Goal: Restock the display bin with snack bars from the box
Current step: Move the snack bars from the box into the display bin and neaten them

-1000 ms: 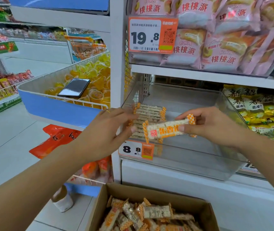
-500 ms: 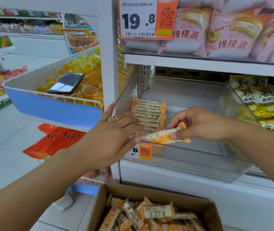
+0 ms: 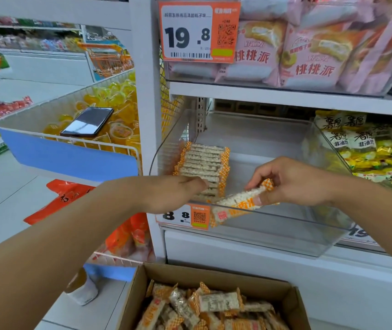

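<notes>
Pinched in my right hand (image 3: pixel 292 184), one snack bar (image 3: pixel 236 206), now lowered to the bin's (image 3: pixel 285 236) front-left corner; left hand (image 3: pixel 178 194), fingers loosely bent and holding nothing, steadies the row (image 3: pixel 202 170).

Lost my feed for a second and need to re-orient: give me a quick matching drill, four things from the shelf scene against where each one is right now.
Things:
1. phone
2. stacked bars
3. single bar
4. loose bars

Places:
A. in the cardboard box on the floor
B. pinched in the right hand
C. on the yellow jelly cups in the wire basket
D. standing in a row at the left end of the clear bin, left hand against them

Pairs: 1-C, 2-D, 3-B, 4-A
</notes>
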